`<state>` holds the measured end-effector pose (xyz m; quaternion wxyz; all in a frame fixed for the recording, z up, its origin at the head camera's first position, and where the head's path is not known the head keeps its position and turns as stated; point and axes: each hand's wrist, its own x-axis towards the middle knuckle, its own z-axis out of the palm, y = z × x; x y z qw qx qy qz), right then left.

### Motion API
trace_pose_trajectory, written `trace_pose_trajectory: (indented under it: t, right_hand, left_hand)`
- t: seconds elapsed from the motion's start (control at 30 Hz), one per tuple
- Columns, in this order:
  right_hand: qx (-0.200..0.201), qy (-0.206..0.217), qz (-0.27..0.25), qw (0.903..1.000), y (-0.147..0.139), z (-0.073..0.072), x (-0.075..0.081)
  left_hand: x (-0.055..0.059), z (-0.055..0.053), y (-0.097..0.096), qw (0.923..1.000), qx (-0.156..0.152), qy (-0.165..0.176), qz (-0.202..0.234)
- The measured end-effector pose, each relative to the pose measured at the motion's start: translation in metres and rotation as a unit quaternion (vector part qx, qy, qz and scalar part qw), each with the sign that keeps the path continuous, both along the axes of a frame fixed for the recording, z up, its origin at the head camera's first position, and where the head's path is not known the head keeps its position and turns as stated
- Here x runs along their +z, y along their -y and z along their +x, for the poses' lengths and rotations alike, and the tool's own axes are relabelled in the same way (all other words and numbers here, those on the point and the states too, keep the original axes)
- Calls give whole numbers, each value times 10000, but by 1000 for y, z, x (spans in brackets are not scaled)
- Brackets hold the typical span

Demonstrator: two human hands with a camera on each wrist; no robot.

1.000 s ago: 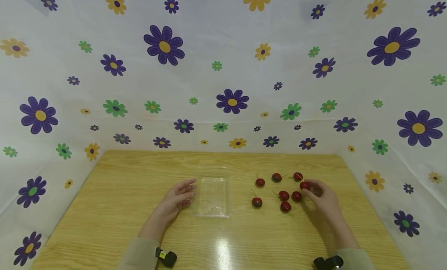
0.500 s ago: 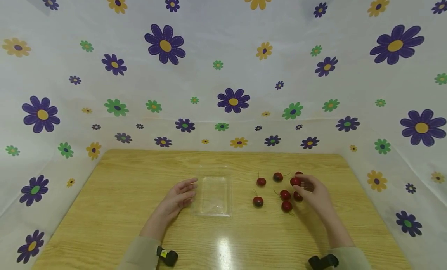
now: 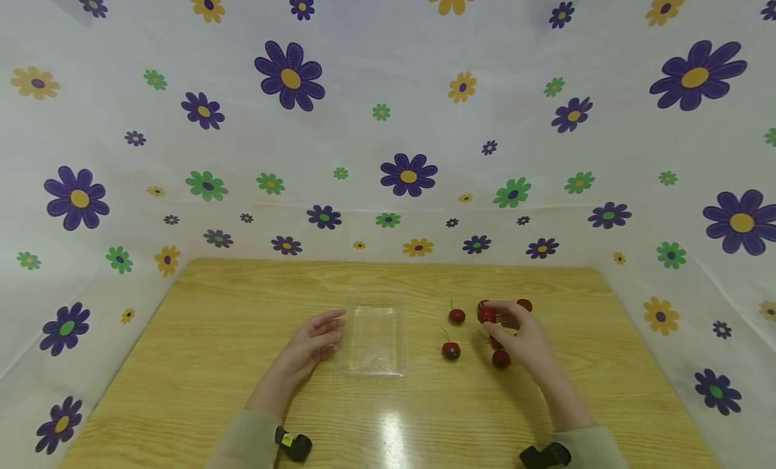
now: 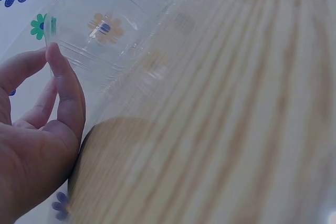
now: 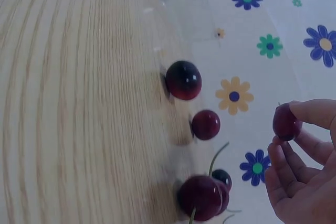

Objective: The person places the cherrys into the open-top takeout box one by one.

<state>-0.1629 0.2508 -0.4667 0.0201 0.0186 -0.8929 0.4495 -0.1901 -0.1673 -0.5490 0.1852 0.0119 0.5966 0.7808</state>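
In the head view my right hand (image 3: 523, 334) pinches a dark red cherry (image 3: 487, 315) between thumb and fingers, above other cherries. The right wrist view shows that cherry (image 5: 287, 123) held off the table. My left hand (image 3: 312, 342) rests beside a clear plastic box (image 3: 371, 373), fingers loosely bent at its left edge. In the left wrist view its fingertips meet the box's rim (image 4: 51, 29); whether they grip it is unclear. Loose cherries include one at the front (image 3: 450, 350), one behind it (image 3: 457, 316) and one near my right hand (image 3: 500, 359). Others are partly hidden.
A wooden table (image 3: 200, 361) carries everything. White flower-printed sheeting (image 3: 339, 139) rises behind the table and along both sides. One cherry (image 3: 525, 305) lies at the back right, beyond my right hand.
My right hand has moved left with the pinched cherry, passing over the loose cherries toward the box. My left hand has stayed beside the box.
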Motion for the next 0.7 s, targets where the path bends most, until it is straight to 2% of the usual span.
trace_pose_trajectory:
  t: [0.2,0.43,0.7]
  right_hand:
    - [262,-31,-74,9996,19,-1,1]
    - [627,-557,-115,9964,39,-3,-1]
    - [823,-311,-327,9956,67,-3,-3]
  left_hand:
    - [1,0,-1,10000,-14,20,-25]
    - [0,-1,-1,10000,8,23,-44]
    - [-1,0,-1,10000,-3,-2,-27]
